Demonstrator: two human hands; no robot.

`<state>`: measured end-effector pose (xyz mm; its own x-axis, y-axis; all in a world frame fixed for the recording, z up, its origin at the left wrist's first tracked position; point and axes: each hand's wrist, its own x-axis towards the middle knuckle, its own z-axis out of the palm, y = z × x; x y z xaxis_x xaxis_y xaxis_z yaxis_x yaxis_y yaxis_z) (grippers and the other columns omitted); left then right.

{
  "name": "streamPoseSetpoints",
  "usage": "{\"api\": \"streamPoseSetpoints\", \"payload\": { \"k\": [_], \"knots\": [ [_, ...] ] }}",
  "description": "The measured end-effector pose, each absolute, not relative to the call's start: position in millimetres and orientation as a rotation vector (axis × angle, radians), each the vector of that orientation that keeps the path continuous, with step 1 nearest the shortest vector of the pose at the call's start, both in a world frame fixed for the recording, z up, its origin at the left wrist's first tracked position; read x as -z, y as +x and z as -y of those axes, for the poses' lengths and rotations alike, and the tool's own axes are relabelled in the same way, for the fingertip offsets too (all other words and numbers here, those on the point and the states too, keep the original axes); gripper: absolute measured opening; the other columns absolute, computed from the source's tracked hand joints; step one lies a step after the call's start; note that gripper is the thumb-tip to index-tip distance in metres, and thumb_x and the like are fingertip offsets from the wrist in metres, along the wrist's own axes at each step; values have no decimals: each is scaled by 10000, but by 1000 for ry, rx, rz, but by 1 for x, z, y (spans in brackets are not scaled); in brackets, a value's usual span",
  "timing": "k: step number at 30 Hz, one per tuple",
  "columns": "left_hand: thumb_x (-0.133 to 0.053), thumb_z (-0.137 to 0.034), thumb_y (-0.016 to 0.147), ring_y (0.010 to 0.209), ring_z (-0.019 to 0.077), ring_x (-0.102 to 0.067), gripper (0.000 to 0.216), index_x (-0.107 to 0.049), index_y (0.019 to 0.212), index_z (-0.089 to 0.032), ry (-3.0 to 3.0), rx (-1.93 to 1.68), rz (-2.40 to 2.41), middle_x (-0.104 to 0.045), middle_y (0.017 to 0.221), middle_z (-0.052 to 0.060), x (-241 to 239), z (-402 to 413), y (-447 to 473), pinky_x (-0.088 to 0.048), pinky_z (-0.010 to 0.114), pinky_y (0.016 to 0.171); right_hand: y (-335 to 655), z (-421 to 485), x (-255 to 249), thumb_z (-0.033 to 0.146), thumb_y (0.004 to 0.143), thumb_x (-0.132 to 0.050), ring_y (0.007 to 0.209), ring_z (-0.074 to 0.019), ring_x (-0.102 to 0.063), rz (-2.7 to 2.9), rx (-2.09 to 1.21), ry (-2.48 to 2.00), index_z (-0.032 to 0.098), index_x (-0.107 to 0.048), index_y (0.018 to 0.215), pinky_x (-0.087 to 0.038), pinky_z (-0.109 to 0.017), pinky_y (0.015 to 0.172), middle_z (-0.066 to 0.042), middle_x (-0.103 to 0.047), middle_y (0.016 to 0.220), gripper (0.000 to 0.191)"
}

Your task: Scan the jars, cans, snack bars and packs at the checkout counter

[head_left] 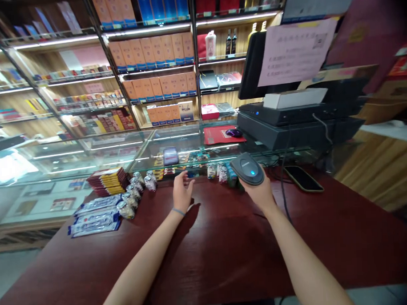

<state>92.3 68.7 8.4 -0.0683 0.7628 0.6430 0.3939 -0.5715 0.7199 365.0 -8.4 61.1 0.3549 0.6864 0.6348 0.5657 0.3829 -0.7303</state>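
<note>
My right hand [261, 194] is wrapped round a dark barcode scanner [246, 168] with a blue light, held above the counter beside several small cans [220, 173]. With fingers apart and nothing in it, my left hand [183, 192] hovers over the wood near the glass display case. To its left stand more small cans [133, 195] in a row. Flat blue-and-clear packets [95, 214] lie beside them, and behind is a stack of maroon and yellow boxes [107, 181]. The scanner's handle is mostly hidden by my right hand.
A phone [303, 179] lies on the dark red counter [210, 259] at right, near a hanging cable [285, 198]. The glass case [186, 142] borders the far side, with a mouse [234, 132] on it. A monitor [252, 66] and black till equipment [272, 128] stand at back right.
</note>
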Motion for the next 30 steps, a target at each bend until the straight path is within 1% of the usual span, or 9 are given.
{"api": "streamPoseSetpoints", "payload": {
  "k": [3,7,10,14,18,20,22,27,30],
  "knots": [
    [-663,-295,878,961,193,-619,407,-545,1257,-202,1849,-1780,-1370,-572,1094,82,-13,-65,41,-581,345,800,359,8,-60,377,687,-764,794,-238,-709,1309,-131,-1255,188,-583,1109,-568,-362,764,-80,-738,894,497],
    [-674,-322,862,1053,233,-586,459,-532,1278,-188,1791,-1863,-1570,-555,1148,109,-12,-66,-14,-562,384,868,347,8,-58,397,714,-764,731,-232,-694,1317,-198,-1275,188,-591,1028,-570,-365,727,-66,-723,817,416],
    [-685,-295,843,1133,262,-550,488,-523,1291,-191,1757,-1863,-1678,-545,1186,117,-6,-70,-37,-504,446,987,334,8,-52,408,727,-758,803,-255,-707,1371,-214,-1272,183,-594,1090,-577,-399,782,-101,-735,904,458],
    [-691,-235,820,1265,297,-468,545,-503,1329,-185,1789,-1847,-1716,-529,1261,137,4,-76,-47,-370,511,1127,315,9,-39,400,725,-751,872,-261,-715,1468,-246,-1236,177,-585,1178,-580,-411,828,-115,-737,988,532],
    [-720,-198,779,1401,330,-358,736,-409,1446,-187,1815,-1723,-1702,-411,1424,171,11,-82,-48,-276,529,1187,299,14,-33,372,716,-735,855,-251,-726,1547,-308,-1237,180,-581,1204,-590,-376,805,-97,-751,954,546],
    [-748,-178,740,1452,358,-292,842,-363,1488,-195,1794,-1636,-1694,-327,1493,185,14,-85,-48,-260,537,1193,292,16,-32,365,718,-727,828,-243,-730,1583,-347,-1237,191,-593,1178,-594,-353,774,-90,-755,942,510],
    [-747,-154,727,1466,365,-277,880,-339,1505,-201,1788,-1572,-1664,-313,1510,190,18,-86,-49,-268,539,1190,287,19,-32,352,716,-723,810,-238,-731,1629,-380,-1231,200,-596,1154,-595,-334,743,-83,-756,934,480],
    [-582,-95,829,1362,297,-424,630,-423,1434,-159,1822,-1628,-1603,-466,1388,185,22,-88,-51,-322,496,1172,281,21,-33,332,717,-705,737,-223,-725,1724,-401,-1238,212,-579,1105,-588,-304,675,-61,-753,867,425],
    [-560,-120,857,1312,283,-461,522,-487,1372,-153,1718,-1694,-1570,-507,1340,173,20,-87,-49,-334,491,1161,280,25,-35,332,722,-692,750,-225,-731,1790,-382,-1271,221,-559,1115,-578,-289,659,-58,-754,873,429]
  ]
}}
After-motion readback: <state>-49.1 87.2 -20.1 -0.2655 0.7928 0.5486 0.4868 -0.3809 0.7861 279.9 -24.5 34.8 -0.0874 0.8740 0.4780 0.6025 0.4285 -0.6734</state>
